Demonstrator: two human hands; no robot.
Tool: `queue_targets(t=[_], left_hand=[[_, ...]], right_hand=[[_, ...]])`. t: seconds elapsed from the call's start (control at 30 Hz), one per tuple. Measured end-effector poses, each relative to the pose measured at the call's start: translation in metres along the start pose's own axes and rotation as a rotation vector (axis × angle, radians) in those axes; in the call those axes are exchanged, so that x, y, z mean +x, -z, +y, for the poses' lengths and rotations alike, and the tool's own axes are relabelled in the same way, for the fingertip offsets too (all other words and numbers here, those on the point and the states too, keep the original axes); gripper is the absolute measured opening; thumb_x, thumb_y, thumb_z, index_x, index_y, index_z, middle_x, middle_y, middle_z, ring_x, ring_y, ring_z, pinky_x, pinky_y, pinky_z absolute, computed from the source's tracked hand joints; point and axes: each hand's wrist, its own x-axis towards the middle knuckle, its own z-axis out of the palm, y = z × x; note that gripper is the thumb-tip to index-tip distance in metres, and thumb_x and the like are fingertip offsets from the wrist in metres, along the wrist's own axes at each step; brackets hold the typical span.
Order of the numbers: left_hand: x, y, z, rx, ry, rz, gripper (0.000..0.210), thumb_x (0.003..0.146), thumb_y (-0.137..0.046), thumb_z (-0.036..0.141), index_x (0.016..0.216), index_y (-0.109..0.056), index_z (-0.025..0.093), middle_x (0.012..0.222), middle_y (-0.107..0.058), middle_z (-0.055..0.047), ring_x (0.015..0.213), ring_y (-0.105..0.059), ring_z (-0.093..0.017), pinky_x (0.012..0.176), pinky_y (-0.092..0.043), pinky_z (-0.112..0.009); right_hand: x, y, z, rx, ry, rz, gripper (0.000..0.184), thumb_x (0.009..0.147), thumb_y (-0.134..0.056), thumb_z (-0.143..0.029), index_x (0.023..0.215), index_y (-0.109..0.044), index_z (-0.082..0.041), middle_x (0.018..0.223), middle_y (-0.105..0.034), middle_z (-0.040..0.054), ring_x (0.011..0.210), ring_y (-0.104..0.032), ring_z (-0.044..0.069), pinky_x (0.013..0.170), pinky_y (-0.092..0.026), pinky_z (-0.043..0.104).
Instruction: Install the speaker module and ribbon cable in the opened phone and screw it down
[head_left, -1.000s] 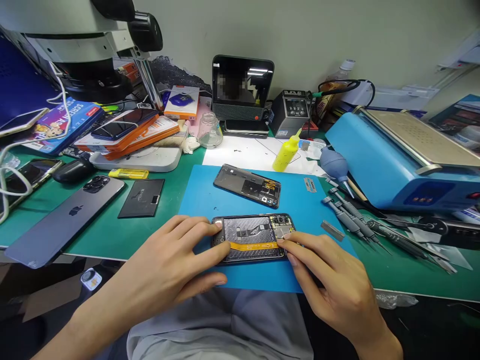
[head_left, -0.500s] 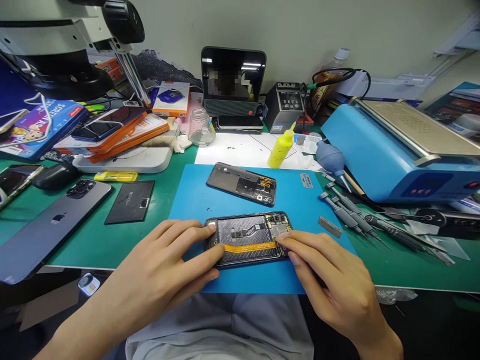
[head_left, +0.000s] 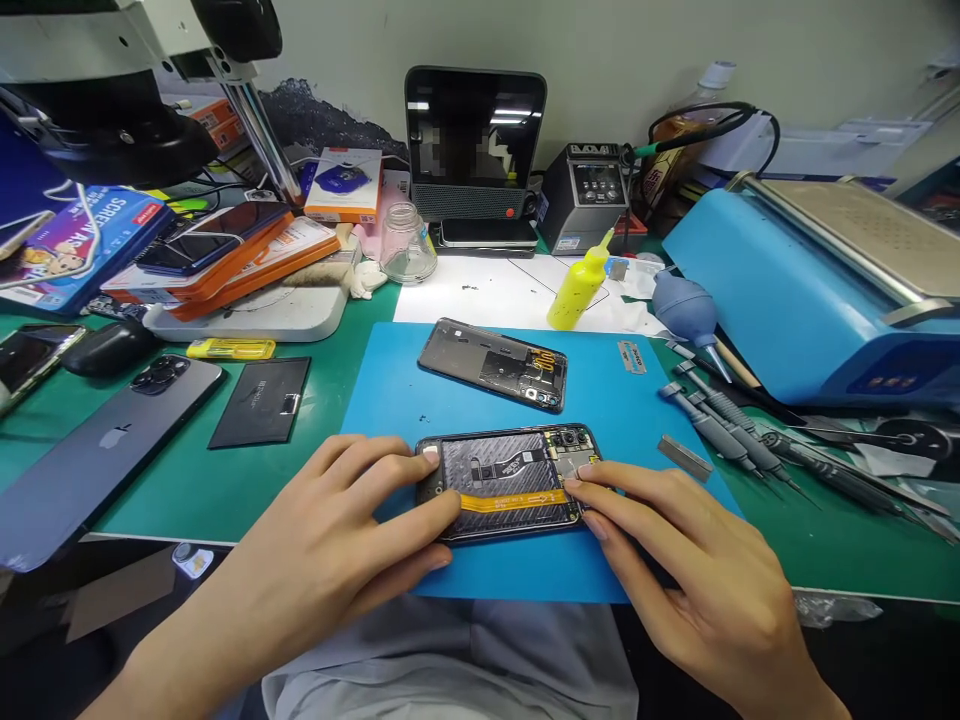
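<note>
the left hand (head_left: 337,525) is loosely spread, its fingers resting on one end of an uncovered phone (head_left: 469,450) and not closed around anything. one fingertip is at the phone's corner farther from the person, another is on the near end of an orange ribbon cable (head_left: 510,502), and the thumb is beside the phone's lower edge.

the right hand (head_left: 697,560) is half curled, its fingertips bunched on the phone's other end, over the circuit board (head_left: 570,462) where the cable ends. its thumb is at the phone's edge, a little apart from the fingertips; whether it pinches anything, i cannot tell.

the phone lies flat between the two hands on a blue mat (head_left: 390,390), with the cable running lengthwise from one hand toward the other. just beyond the hands, a back cover (head_left: 487,362) lies tilted on the same mat. past the right hand are a metal strip (head_left: 684,457) and a row of screwdrivers (head_left: 712,430) on the green tabletop (head_left: 780,555). out past the left hand lie a flat black rectangle (head_left: 259,400) and a dark grey phone (head_left: 112,437). farther ahead of both hands, a yellow bottle (head_left: 574,292) leans slightly.
</note>
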Motion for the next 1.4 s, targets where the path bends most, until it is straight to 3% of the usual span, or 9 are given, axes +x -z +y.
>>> queue_targets(t=[0.37,0.57,0.83,1.1,1.4], left_hand=[[0.003,0.001,-0.002,0.006,-0.009,-0.017,0.022,0.121,-0.055,0.025,0.138,-0.070,0.025,0.133,-0.058,-0.012,0.128,-0.056,-0.031,0.106,-0.042,-0.047],[-0.005,0.010,-0.006,-0.120,0.021,-0.025,0.032,0.120,-0.054,0.013,0.150,-0.064,0.020,0.144,-0.071,-0.011,0.140,-0.058,-0.025,0.117,-0.044,-0.040],[-0.008,0.009,-0.010,-0.096,0.036,0.023,0.022,0.121,-0.062,0.030,0.139,-0.072,0.021,0.148,-0.080,-0.008,0.137,-0.072,-0.024,0.117,-0.051,-0.040],[-0.010,0.010,-0.006,-0.021,0.014,0.040,0.017,0.121,-0.064,0.028,0.129,-0.077,0.020,0.152,-0.079,-0.013,0.140,-0.070,-0.027,0.116,-0.051,-0.043],[-0.014,0.007,-0.006,-0.097,0.033,0.042,0.018,0.120,-0.064,0.026,0.131,-0.078,0.021,0.155,-0.076,-0.013,0.142,-0.067,-0.025,0.115,-0.051,-0.043]], right_hand=[[0.000,-0.002,0.000,-0.015,-0.003,-0.006,0.028,0.110,-0.067,-0.005,0.131,-0.078,-0.018,0.127,-0.084,0.0088,0.110,-0.081,0.019,0.104,-0.061,0.036],[-0.001,-0.001,0.002,0.003,0.003,-0.012,0.026,0.110,-0.067,-0.005,0.130,-0.078,-0.018,0.128,-0.083,0.0086,0.106,-0.080,0.018,0.100,-0.060,0.035],[-0.004,-0.004,0.005,0.005,0.011,-0.020,0.024,0.111,-0.067,-0.008,0.131,-0.078,-0.017,0.132,-0.081,0.0095,0.111,-0.077,0.019,0.106,-0.058,0.036],[-0.003,-0.004,0.008,0.024,0.029,-0.018,0.024,0.113,-0.066,-0.010,0.133,-0.078,-0.016,0.131,-0.081,0.0091,0.112,-0.075,0.018,0.105,-0.057,0.035],[-0.002,-0.004,0.008,0.008,0.023,-0.028,0.027,0.113,-0.066,-0.008,0.136,-0.078,-0.013,0.132,-0.081,0.0106,0.117,-0.075,0.019,0.113,-0.056,0.034]])
